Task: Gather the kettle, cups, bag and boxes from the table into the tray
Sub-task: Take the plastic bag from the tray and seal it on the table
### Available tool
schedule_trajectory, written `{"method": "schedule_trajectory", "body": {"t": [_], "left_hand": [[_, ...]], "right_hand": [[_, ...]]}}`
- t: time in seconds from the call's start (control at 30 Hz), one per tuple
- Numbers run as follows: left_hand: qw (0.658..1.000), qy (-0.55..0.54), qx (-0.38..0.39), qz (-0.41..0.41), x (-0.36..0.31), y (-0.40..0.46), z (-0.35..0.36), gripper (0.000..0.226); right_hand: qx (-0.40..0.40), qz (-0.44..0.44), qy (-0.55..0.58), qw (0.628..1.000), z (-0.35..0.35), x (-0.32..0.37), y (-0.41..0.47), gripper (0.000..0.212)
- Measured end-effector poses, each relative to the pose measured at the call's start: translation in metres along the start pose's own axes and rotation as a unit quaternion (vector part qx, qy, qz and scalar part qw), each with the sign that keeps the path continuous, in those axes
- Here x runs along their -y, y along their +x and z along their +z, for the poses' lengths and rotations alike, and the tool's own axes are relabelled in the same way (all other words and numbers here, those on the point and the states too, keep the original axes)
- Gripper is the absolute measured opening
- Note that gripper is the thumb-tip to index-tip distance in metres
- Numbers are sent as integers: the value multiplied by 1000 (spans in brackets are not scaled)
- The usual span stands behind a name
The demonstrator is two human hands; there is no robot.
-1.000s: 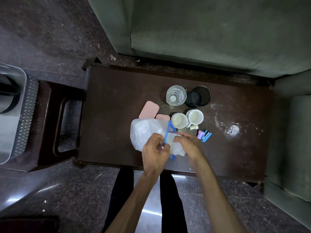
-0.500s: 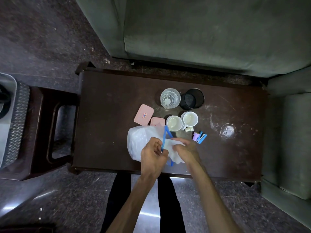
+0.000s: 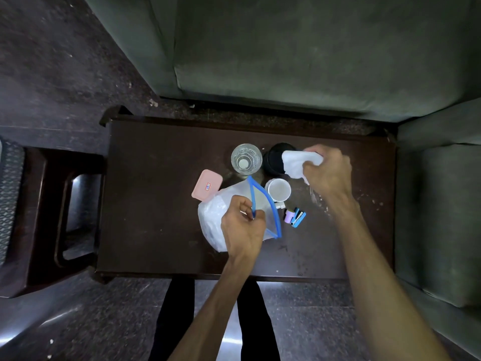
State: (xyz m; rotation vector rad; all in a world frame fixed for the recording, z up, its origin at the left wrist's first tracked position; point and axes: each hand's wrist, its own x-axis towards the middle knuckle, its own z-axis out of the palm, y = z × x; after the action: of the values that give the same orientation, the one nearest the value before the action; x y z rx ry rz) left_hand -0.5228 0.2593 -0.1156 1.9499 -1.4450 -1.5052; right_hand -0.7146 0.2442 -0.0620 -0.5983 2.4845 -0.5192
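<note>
One clear bag (image 3: 221, 217) with a blue zip rim is lying near the table's (image 3: 156, 204) front edge, the left hand (image 3: 243, 230) pinching its rim. One white cup (image 3: 279, 190) is standing just right of it. The right hand (image 3: 328, 173) is gripping one white, cup-like thing (image 3: 296, 162) beside one black cup (image 3: 273, 160). One clear glass (image 3: 246, 159), one pink box (image 3: 207, 188) and a few small clips (image 3: 295, 217) are sitting nearby.
</note>
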Motion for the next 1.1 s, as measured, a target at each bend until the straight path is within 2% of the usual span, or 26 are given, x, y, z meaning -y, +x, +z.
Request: {"method": "schedule_trajectory", "body": {"t": [0.27,0.37,0.47,0.6,0.7,0.83,0.87,0.9,0.97,1.03,1.1], "left_hand": [[1000,5,-2,-2,10,-10,-2,29],[1000,-3,-3,2,8,-13,-5,30],[1000,-8,-8,1,8,-12,-7,31],[1000,-15,-6,-1,7,-11,-12,28],[1000,-23,2,0,7,-11,-15,25],[999,-51,3,0,4,-15,-21,16],[998,-59,0,1,4,-16,-24,14],[998,-66,-3,4,4,-17,-26,14],[997,-73,-11,16,5,-19,-33,14],[996,-77,-19,28,6,-20,-40,14],[996,-84,-13,34,10,-19,-47,14]], "right_hand": [[53,-55,-200,977,60,14,42,39],[33,-57,-232,971,69,12,42,51],[-16,-59,-195,979,68,6,37,61],[-38,-105,-157,981,66,-3,28,42],[-46,-95,-127,986,64,-8,18,46],[-162,-101,-2,982,61,-14,-28,34],[-141,-105,26,984,62,-19,-42,30],[-85,-100,43,990,64,-25,-55,30],[95,-38,92,991,69,-33,-75,35],[252,69,206,943,72,-36,-90,29],[324,140,277,894,74,-40,-99,17]]}}
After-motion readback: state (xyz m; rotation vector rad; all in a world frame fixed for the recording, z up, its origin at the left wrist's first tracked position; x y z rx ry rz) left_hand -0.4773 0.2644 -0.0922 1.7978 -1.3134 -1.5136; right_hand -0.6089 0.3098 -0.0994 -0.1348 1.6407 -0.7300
